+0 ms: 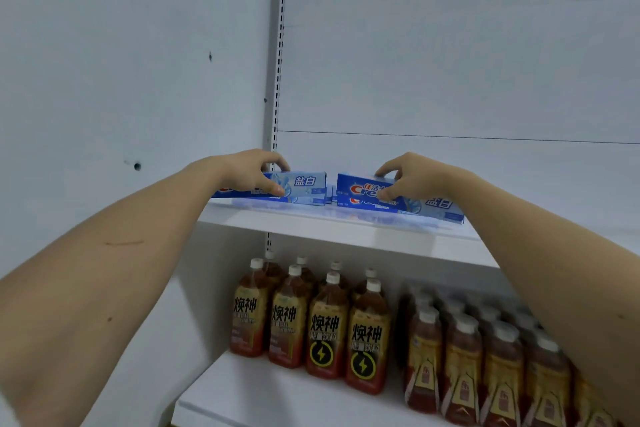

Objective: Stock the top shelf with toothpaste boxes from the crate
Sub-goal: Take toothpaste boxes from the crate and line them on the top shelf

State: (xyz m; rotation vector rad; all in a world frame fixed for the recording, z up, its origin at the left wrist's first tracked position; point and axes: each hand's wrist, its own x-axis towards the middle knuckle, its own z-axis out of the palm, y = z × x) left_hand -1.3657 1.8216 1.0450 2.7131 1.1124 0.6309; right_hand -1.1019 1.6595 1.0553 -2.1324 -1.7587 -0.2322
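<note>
Both arms reach up to the white top shelf [381, 236]. My left hand [249, 172] grips a blue toothpaste box [304, 182] that lies on top of another blue box at the shelf's left end. My right hand [412, 178] grips a second blue toothpaste box [360, 187], stacked on one more box [440, 208] a little to the right. A narrow gap separates the two stacks. The crate is out of view.
A slotted metal upright [280, 45] runs up the back wall just behind the left stack. On the lower shelf [263, 392] stand several brown drink bottles [325, 329], with shrink-wrapped bottle packs [485, 364] to their right.
</note>
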